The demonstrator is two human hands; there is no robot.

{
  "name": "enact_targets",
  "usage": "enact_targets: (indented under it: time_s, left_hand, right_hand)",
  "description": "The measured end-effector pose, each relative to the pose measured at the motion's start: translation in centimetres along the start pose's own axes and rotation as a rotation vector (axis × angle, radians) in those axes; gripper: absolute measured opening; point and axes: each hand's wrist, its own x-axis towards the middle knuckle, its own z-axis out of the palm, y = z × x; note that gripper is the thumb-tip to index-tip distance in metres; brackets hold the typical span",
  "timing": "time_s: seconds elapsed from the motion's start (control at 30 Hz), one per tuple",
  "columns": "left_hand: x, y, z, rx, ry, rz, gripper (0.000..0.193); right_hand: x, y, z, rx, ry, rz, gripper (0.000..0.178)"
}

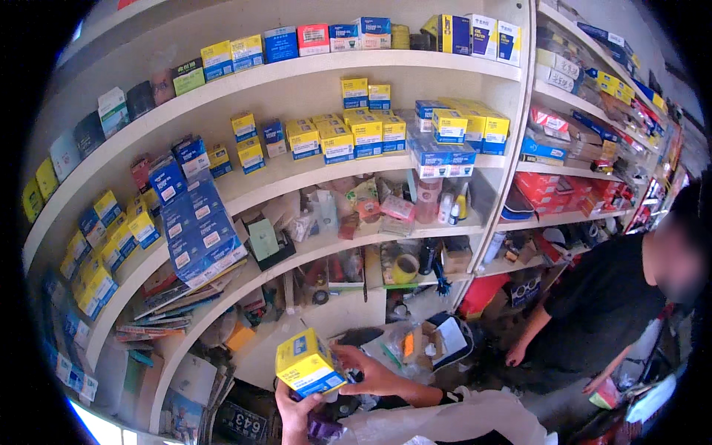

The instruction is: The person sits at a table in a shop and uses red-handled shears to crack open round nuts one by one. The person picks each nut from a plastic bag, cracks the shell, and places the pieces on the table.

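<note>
Between my two hands I hold a yellow and blue oil filter box (pixel 308 361) in front of the lower shelves. My left hand (pixel 295 409) grips it from below, thumb against its lower edge. My right hand (pixel 367 372) wraps its right side, fingers partly hidden behind the box. On the shelf above stand several similar yellow and blue boxes (pixel 337 142). A large stack of dark blue boxes (pixel 199 226) rises to the left of them.
Curved white shelves (pixel 297 68) carry more filter boxes along the top. Bottles (pixel 445 208) and loose goods sit on a lower shelf. An open carton (pixel 426 341) lies beyond my right hand. At the right stands a person in a black shirt (pixel 593 304), beside red boxes (pixel 552 191).
</note>
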Motion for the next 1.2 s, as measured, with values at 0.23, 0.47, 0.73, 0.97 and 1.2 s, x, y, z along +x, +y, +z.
enact_targets:
  time_s: [0.23, 0.47, 0.73, 0.97, 1.2]
  left_hand:
    - [0.5, -2.2, -9.0, 0.010, 0.227, 0.246, 0.081]
    - [3.5, 3.4, -10.3, -0.090, 0.529, 0.277, 0.066]
    - [7.1, 10.6, -16.3, -0.010, 0.657, 0.247, 0.043]
    - [10.0, 14.5, -17.3, -0.080, 0.621, 0.205, 0.045]
    - [10.5, 15.8, -15.2, 0.038, 0.632, 0.359, 0.054]
  right_hand:
    - [0.9, -2.6, -1.2, -0.148, -0.012, -0.088, 0.050]
    - [-2.1, 1.2, -2.1, -0.100, 0.186, 0.036, 0.027]
    - [-1.6, 2.4, -0.2, -0.131, 0.101, 0.122, 0.022]
    - [-0.4, 2.5, 0.4, -0.080, 0.135, 0.124, 0.020]
    - [0.0, 3.1, 0.6, -0.094, 0.148, 0.143, 0.019]
